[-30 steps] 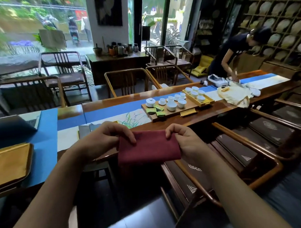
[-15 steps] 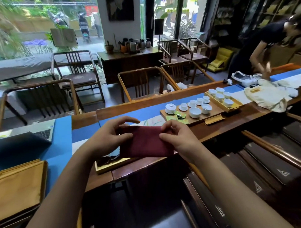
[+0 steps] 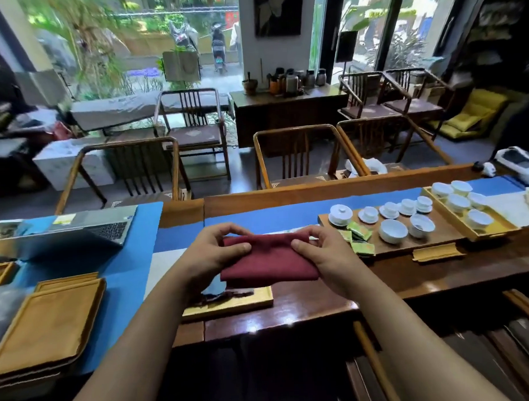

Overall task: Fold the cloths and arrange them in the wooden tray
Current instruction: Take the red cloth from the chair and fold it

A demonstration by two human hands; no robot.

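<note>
With our left hand (image 3: 217, 250) and right hand (image 3: 325, 252) each pinching an end of the folded red cloth (image 3: 268, 261) just above the wooden tray (image 3: 231, 303) on the tabletop (image 3: 439, 272), we risk the folds springing open if either pinch loosens.

Both bare forearms rose from the bottom edge of the frame and converged toward its centre, the left from the lower left, the right from the lower right. The left hand (image 3: 212, 251) sat just left of centre, its fingers curled over and its thumb stretched rightward, the grip pinching the left end of a folded dark red cloth (image 3: 268, 261). The right hand (image 3: 328, 255) mirrored it just right of centre, thumb pointing leftward and fingers bent over the cloth's upper right corner. Both wrists were slightly flexed, with the backs of the hands turned up toward the camera. The two hands stayed apart.
</note>
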